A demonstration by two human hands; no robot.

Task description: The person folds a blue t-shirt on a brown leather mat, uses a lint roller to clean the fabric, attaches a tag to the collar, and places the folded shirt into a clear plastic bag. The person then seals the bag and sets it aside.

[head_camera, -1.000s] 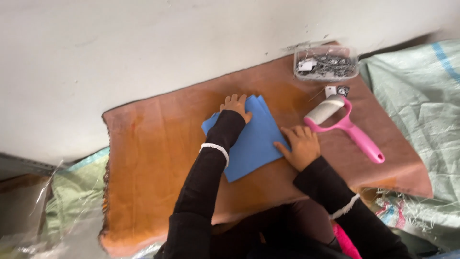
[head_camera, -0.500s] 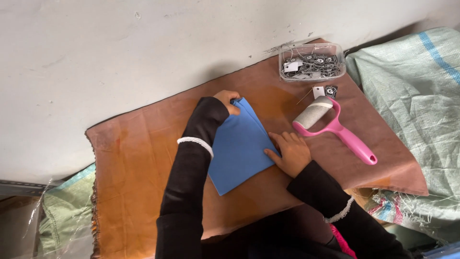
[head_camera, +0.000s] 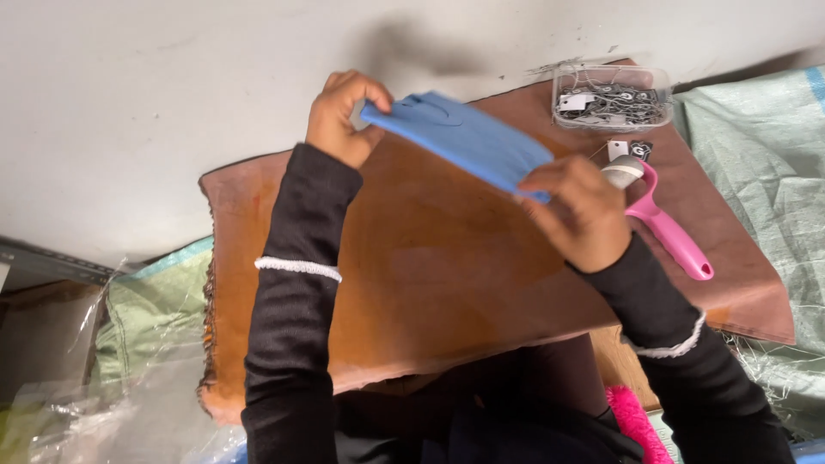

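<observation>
While the folded blue cloth is held up off the brown mat, the folding looks done and nothing has been set down yet. Its 9 o'clock end is pinched by the left hand, its 3 o'clock end by the right hand, fingers clamped on it. At 3 o'clock lie a pink lint roller and a clear box of pins.
</observation>
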